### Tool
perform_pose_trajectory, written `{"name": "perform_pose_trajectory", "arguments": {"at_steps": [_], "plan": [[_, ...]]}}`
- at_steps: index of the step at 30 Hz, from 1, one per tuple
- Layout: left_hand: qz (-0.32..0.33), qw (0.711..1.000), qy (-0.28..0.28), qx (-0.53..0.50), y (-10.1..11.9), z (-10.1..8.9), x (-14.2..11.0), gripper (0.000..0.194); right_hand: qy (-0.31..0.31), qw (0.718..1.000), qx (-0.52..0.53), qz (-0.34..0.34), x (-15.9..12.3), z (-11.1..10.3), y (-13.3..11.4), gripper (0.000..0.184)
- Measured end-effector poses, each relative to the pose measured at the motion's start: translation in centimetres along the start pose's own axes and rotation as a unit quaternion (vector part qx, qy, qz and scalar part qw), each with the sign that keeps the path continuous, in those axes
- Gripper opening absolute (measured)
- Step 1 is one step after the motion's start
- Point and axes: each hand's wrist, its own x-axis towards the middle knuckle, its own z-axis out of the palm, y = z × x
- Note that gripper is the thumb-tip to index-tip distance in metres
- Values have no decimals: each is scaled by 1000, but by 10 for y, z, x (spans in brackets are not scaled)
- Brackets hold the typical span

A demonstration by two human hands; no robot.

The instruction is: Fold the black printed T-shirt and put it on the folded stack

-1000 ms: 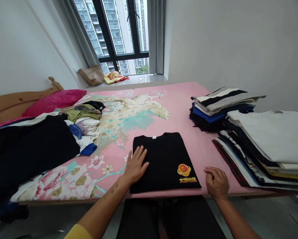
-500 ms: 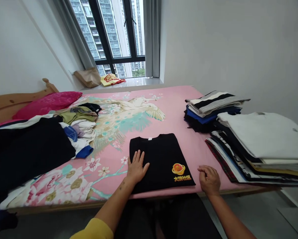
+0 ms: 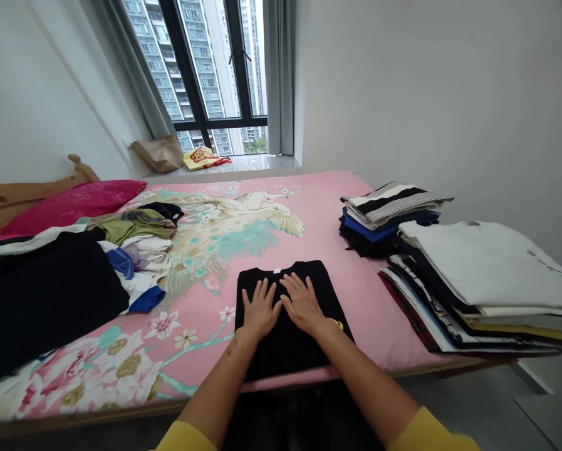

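Note:
A black T-shirt (image 3: 285, 351), folded into a rectangle, lies near the front edge of the bed with its collar away from me. My left hand (image 3: 260, 310) rests flat on its left half, fingers spread. Beside it, my right hand (image 3: 303, 304) lies flat on the shirt's upper middle, also with fingers apart. The two thumbs nearly meet. My right forearm covers most of the yellow print (image 3: 337, 324) on the shirt.
Folded clothes (image 3: 487, 269) are stacked at the bed's right, with a smaller pile (image 3: 388, 213) behind. Loose clothes (image 3: 50, 300) lie heaped at left by a pink pillow (image 3: 74, 203). A paper bag (image 3: 161, 155) and yellow bag (image 3: 200, 158) sit on the windowsill.
My right hand has moved left from the bed beside the shirt, uncurling from a loose fist to lie flat on it. My left hand stays on the shirt. The view has shifted slightly.

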Motion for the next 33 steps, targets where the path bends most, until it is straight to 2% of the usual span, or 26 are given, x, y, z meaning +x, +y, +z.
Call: {"name": "perform_pose_trajectory", "arguments": {"at_steps": [2,5,7,11,14,18,20,23,26,30,33], "plan": [[-45,999,-8,-3,-12,11,5,64,-54,996,-57,48,3,11,27,52],[-78,997,9,-2,-25,24,7,72,-46,989,-101,99,-2,22,62,60],[-77,997,20,1,-27,26,8,73,-31,989,-109,98,-6,26,70,62],[-78,997,20,5,-24,21,-2,70,-18,989,-98,109,-18,25,68,61],[-73,997,22,7,-29,23,-34,66,10,988,-85,129,-50,18,74,58],[-86,995,47,-11,-44,31,-105,62,115,981,-58,143,-120,2,94,57],[-88,993,64,-39,-51,32,-136,61,148,977,-39,146,-151,-6,98,55],[-95,986,99,-99,-56,27,-160,58,155,974,1,163,-174,-16,97,46],[-127,974,87,-168,-59,14,-157,47,133,966,53,216,-171,-26,94,39],[-187,942,-5,-278,-62,-4,-141,38,63,951,74,293,-155,-37,93,33],[-204,936,-28,-284,-63,-9,-133,35,27,945,71,319,-145,-43,94,28]]}}
